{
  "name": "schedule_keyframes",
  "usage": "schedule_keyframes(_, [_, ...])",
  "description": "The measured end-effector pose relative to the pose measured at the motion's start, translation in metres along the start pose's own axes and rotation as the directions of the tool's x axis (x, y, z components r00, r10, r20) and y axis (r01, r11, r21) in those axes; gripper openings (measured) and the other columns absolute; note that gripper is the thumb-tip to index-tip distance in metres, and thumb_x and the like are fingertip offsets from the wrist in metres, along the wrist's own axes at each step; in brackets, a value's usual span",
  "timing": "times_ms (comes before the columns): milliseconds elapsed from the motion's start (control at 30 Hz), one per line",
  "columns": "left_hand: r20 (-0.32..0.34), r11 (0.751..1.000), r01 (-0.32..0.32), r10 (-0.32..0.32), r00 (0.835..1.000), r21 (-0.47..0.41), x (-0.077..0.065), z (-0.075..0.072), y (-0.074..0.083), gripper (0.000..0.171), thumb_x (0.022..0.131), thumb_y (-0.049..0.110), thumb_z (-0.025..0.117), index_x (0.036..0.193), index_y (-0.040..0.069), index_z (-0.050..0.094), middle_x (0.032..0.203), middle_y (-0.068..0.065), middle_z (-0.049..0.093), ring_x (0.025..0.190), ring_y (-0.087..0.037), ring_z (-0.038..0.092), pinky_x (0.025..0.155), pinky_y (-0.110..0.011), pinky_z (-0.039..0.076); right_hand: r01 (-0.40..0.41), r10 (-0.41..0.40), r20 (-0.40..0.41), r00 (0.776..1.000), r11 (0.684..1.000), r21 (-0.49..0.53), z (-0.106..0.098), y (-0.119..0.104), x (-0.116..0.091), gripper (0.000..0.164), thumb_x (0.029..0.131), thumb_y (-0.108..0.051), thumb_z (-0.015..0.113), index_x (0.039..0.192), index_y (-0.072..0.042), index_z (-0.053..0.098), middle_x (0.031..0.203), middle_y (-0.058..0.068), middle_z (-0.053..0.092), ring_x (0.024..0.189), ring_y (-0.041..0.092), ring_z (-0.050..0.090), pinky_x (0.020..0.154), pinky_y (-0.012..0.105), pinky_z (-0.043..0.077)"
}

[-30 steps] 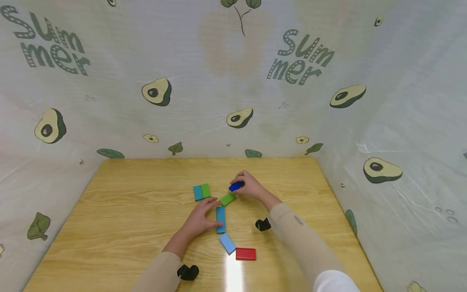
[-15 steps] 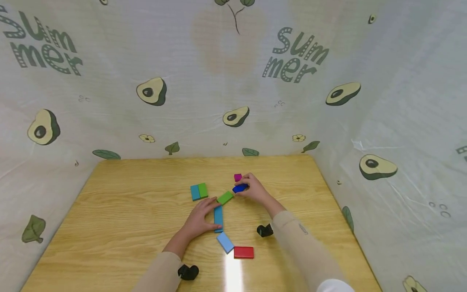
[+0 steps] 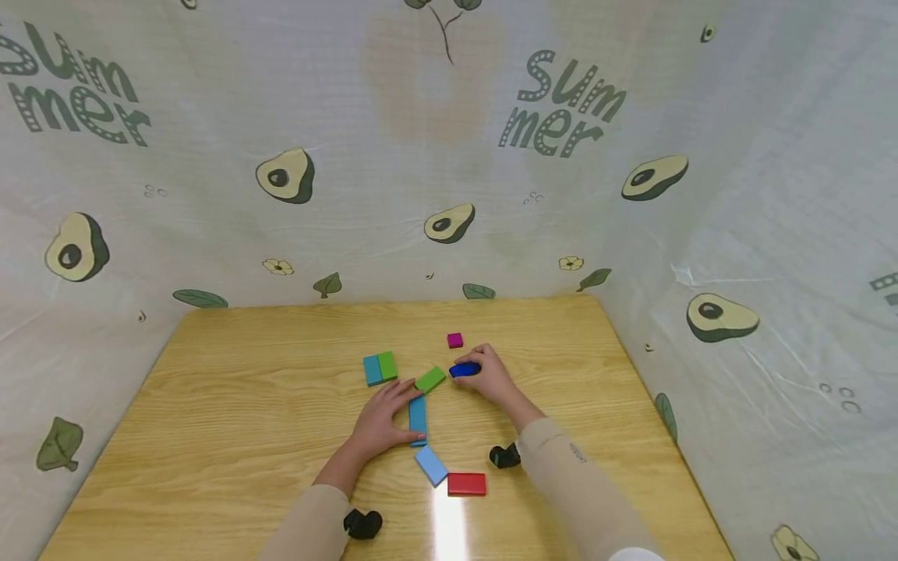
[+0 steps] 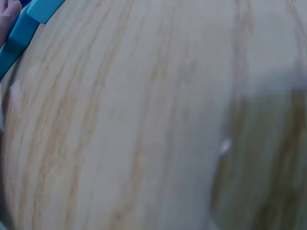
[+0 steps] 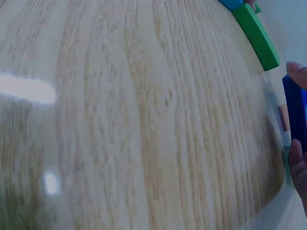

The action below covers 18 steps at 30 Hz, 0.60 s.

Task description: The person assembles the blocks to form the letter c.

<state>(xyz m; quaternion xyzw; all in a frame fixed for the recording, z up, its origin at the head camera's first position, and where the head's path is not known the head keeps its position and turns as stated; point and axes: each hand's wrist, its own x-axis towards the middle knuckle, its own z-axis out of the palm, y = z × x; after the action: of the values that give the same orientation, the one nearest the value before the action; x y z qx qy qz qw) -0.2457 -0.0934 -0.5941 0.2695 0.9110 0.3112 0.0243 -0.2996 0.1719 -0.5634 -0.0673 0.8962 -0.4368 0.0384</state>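
Note:
My right hand [image 3: 491, 379] pinches a dark blue block [image 3: 463, 370] between thumb and fingers. In the right wrist view, the thumb and a fingertip touch opposite ends of the dark blue block [image 5: 296, 112]. My left hand [image 3: 381, 417] is spread along a long medium-blue block [image 3: 418, 419], thumb over its near end and fingertips by its far end. A slanted green block [image 3: 430, 379] touches or nearly touches that far end. Nearer lie a light blue block [image 3: 431, 465] and a red block [image 3: 466, 484], roughly end to end in one bent line.
A blue block [image 3: 373, 371] and a green block [image 3: 387, 365] sit side by side at the back left. Behind the right hand is a small magenta block [image 3: 454, 340]. Printed cloth [image 3: 393, 195] rises behind the wooden table [image 3: 245, 405].
The right hand has drawn the dark blue block slightly nearer and turned it, uncovering the magenta block behind. The left hand stays by the medium-blue block. The head view has shifted a little.

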Motion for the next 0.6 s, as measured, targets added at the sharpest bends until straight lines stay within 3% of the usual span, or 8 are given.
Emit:
schedule_keyframes(400, [-0.032,1.0,0.0,0.001,0.999,0.032,-0.002,0.001,-0.001,0.08,0.073,0.06,0.078,0.14,0.023,0.055,0.152,-0.003,0.04,0.142,-0.034,0.027,0.109,-0.058,0.027,0.006,-0.006,-0.059,0.998,1.0,0.006,0.012,0.007,0.001,0.036,0.077,-0.028,0.085,0.108,-0.014,0.075,0.117,0.01,0.049,0.109,0.033,0.05,0.096,0.05,0.045])
schedule_keyframes(600, [-0.029,0.999,-0.001,0.003,1.0,0.042,-0.002,0.001,0.0,0.08,0.074,0.061,0.076,0.141,0.022,0.054,0.152,-0.003,0.04,0.142,-0.034,0.026,0.109,-0.058,0.027,-0.006,0.0,-0.078,0.997,0.997,-0.072,0.015,0.007,0.001,0.038,0.075,-0.033,0.086,0.107,-0.017,0.075,0.115,0.008,0.051,0.108,0.031,0.05,0.094,0.048,0.045])
